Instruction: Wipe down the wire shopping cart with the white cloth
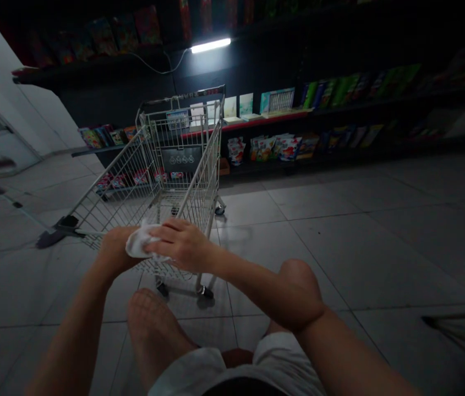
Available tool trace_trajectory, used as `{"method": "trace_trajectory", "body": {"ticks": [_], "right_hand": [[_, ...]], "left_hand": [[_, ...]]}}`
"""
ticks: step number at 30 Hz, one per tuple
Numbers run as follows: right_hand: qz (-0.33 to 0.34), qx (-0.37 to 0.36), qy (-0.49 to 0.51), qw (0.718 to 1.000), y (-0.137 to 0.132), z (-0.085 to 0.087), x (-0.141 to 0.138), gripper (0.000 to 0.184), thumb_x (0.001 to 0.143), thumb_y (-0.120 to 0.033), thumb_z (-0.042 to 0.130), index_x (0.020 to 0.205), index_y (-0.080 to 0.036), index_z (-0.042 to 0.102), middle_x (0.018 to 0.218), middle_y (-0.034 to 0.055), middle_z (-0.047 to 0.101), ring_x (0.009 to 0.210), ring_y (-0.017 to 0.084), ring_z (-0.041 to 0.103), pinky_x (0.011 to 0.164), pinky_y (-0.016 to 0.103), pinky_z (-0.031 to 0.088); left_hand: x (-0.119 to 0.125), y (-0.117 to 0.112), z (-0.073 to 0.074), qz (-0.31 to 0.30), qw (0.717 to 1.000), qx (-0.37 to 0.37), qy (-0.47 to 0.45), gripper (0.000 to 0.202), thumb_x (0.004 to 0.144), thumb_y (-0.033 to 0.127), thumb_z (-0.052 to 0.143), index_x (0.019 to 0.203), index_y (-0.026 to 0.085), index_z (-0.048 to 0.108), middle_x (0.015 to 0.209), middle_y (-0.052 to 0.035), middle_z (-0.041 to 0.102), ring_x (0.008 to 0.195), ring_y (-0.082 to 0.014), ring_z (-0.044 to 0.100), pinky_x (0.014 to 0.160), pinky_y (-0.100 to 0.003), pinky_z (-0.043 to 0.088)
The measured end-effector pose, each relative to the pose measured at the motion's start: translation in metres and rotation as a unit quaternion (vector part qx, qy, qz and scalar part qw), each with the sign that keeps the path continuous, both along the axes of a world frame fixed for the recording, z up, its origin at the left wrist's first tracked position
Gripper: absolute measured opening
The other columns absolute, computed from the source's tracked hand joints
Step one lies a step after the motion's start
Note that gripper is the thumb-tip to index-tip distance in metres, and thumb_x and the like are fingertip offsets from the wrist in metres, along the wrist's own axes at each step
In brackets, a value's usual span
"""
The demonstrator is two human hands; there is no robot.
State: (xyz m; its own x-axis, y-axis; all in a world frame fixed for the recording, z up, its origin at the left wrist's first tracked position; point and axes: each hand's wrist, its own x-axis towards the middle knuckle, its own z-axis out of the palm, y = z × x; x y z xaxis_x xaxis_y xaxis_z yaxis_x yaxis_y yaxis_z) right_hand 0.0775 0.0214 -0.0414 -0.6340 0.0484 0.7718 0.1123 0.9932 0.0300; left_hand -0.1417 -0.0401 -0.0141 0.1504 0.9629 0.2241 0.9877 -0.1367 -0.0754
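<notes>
Dim shelving (257, 69); cart lettering (191, 95) illegible; right grip (185, 245) pinches white cloth (136, 242); left grip (114, 247), can't tell.

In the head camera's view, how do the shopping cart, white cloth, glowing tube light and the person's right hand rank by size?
1. Shopping cart
2. Right hand
3. White cloth, partly covered by the fingers
4. Tube light

Nearness to the camera enlarges the hand and cloth.
</notes>
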Motion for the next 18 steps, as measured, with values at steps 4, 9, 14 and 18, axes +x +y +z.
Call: {"method": "trace_trajectory", "body": {"ticks": [4,9,14,18], "right_hand": [[-0.077,-0.058,-0.057,0.994,0.018,0.008,0.004,0.023,0.085,-0.018,0.061,0.106,-0.02,0.069,0.103,0.0061,0.065,0.102,0.019,0.052,0.096,0.038,0.046],[-0.007,-0.071,-0.115,0.991,0.018,0.027,0.006,0.028,0.085,-0.016,0.058,0.11,-0.021,0.069,0.111,0.006,0.065,0.108,0.018,0.053,0.101,0.035,0.041],[-0.096,-0.085,-0.249,0.96,0.032,0.054,-0.011,0.025,0.088,-0.02,0.054,0.107,-0.02,0.071,0.104,0.0076,0.069,0.099,0.019,0.06,0.092,0.034,0.045],[-0.184,-0.097,-0.332,0.92,0.059,0.07,-0.026,0.026,0.086,-0.024,0.055,0.104,-0.021,0.073,0.105,0.0101,0.071,0.099,0.022,0.064,0.083,0.034,0.048]], "left_hand": [[0.004,0.002,-0.005,-0.019,0.999,0.007,0.046,0.053,0.075,0.072,0.055,0.072,0.019,0.064,0.07,-0.008,0.069,0.067,-0.0233,0.064,0.059,-0.03,0.034],[0.006,0.002,-0.012,-0.021,0.999,0.034,0.013,0.057,0.072,0.077,0.056,0.075,0.021,0.068,0.069,-0.0062,0.069,0.067,-0.022,0.063,0.062,-0.03,0.036],[0.015,-0.001,-0.012,-0.032,0.997,0.059,0.035,0.065,0.068,0.082,0.055,0.074,0.018,0.066,0.068,-0.007,0.07,0.068,-0.0242,0.065,0.068,-0.033,0.037],[0.022,0.0,-0.014,-0.026,0.993,0.098,0.062,0.071,0.071,0.088,0.044,0.064,0.019,0.059,0.059,-0.0055,0.065,0.062,-0.0222,0.063,0.064,-0.033,0.035]]}}
